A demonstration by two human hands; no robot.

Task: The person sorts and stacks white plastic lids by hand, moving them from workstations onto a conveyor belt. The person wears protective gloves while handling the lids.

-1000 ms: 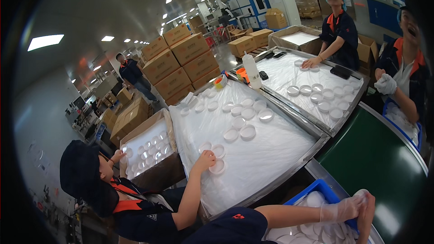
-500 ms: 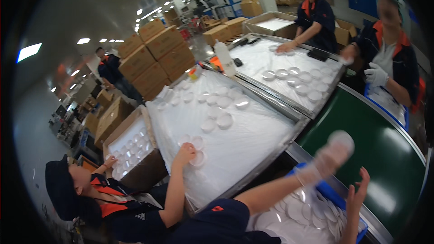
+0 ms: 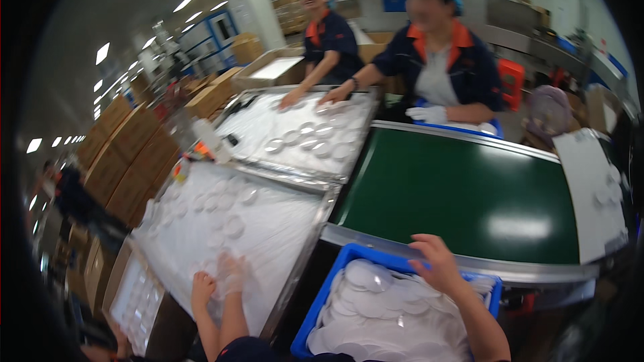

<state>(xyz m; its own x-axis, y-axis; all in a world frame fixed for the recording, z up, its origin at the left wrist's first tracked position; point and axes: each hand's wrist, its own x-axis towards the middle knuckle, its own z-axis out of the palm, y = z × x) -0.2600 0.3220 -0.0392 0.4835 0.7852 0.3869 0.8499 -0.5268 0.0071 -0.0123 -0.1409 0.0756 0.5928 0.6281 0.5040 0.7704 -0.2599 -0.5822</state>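
Note:
My left hand (image 3: pixel 233 272), in a thin translucent glove, reaches onto the plastic-covered white table (image 3: pixel 285 221). Its fingers are blurred, and what lies under them cannot be made out. Beside it is a co-worker's bare hand (image 3: pixel 202 287). Round white lids (image 3: pixel 234 226) lie scattered farther up that table. My bare right hand (image 3: pixel 433 263) hovers over the right part of a blue bin (image 3: pixel 495 295), fingers apart and nothing held. White discs (image 3: pixel 376 305) fill the bin in a loose heap.
A green conveyor belt (image 3: pixel 456 188) runs beyond the bin. Across it a co-worker (image 3: pixel 443 70) and another person (image 3: pixel 329 40) reach over a second table (image 3: pixel 251 124) holding lids. An open carton (image 3: pixel 144 281) stands at lower left; stacked cartons (image 3: pixel 127 141) rise behind.
My view has swung right. My left hand has gone from above the green belt, where it held a round white piece, to the table at left. My right hand is still near the bin.

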